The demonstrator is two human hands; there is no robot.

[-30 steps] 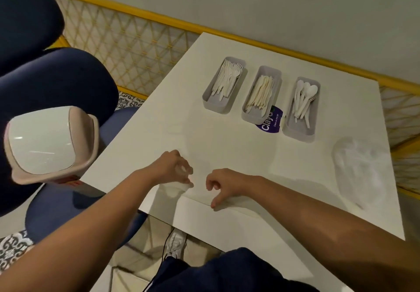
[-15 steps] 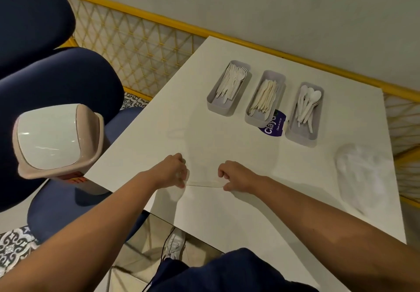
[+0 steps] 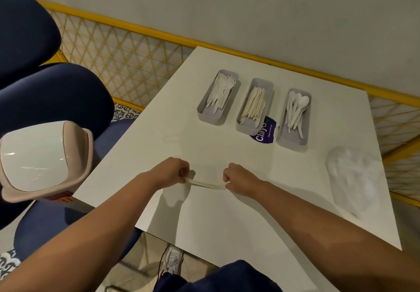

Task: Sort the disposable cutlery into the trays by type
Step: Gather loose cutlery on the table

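Observation:
My left hand (image 3: 171, 173) and my right hand (image 3: 242, 179) each pinch one end of a thin pale piece of cutlery (image 3: 208, 185) just above the white table (image 3: 204, 219). I cannot tell its type; something translucent sticks out by my left fingers. At the far side stand three grey trays. The left tray (image 3: 210, 119) holds forks (image 3: 221, 91), the middle tray (image 3: 246, 130) holds knives (image 3: 253, 106), and the right tray (image 3: 292, 143) holds spoons (image 3: 296, 110).
A crumpled clear plastic bag (image 3: 354, 178) lies at the table's right edge. A purple sticker (image 3: 263, 135) shows between the middle and right trays. A pink swing-lid bin (image 3: 43, 160) sits on a blue chair (image 3: 56, 100) to the left. Yellow lattice railing (image 3: 127, 57) runs behind.
My hands were close together near the front edge. They have moved apart and slightly forward, and the thin piece now spans the gap between them.

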